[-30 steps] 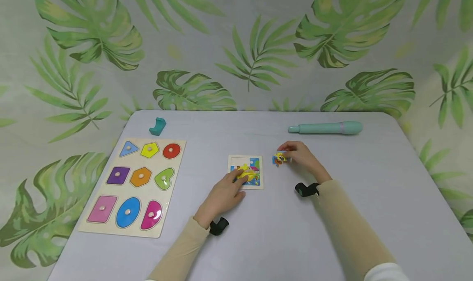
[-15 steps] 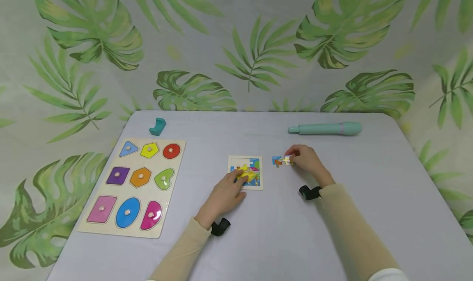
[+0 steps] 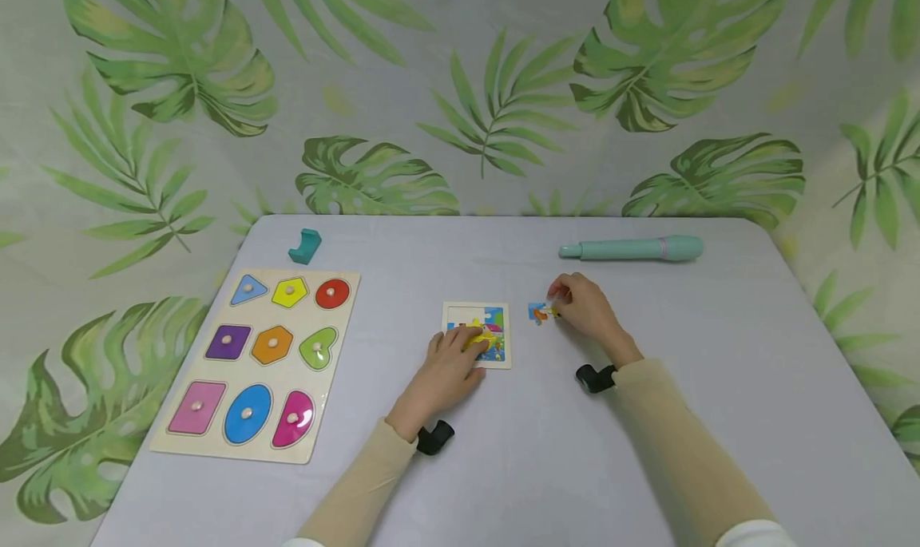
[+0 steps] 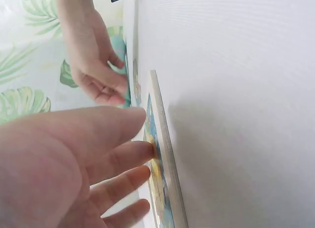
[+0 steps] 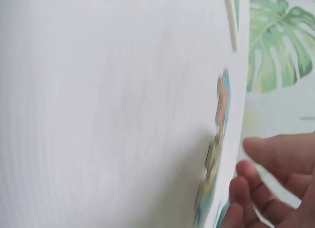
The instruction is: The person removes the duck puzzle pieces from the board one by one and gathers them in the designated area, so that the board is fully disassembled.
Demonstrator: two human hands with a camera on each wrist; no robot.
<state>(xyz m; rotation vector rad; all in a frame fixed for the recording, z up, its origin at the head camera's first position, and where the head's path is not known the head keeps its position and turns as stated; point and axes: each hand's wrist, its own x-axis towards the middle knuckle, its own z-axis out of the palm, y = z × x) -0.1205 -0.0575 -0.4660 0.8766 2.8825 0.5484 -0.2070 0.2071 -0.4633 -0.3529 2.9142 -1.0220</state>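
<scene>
Puzzle tray (image 3: 477, 335) | left hand (image 3: 444, 368) fingers flat on it | right hand (image 3: 585, 308) fingers pinching loose pieces (image 3: 541, 313)

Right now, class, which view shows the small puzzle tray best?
Head view: the tray shows whole, left hand on it. Left wrist sees it edge-on; right wrist only a corner.

Head view: looks forward and down from above the near edge of the table (image 3: 546, 467), taking in the whole tabletop. Left wrist view: close, skims the surface beside the puzzle tray (image 4: 165, 154). Right wrist view: equally close and low, sharing the tray's edge (image 5: 231, 21).
</scene>
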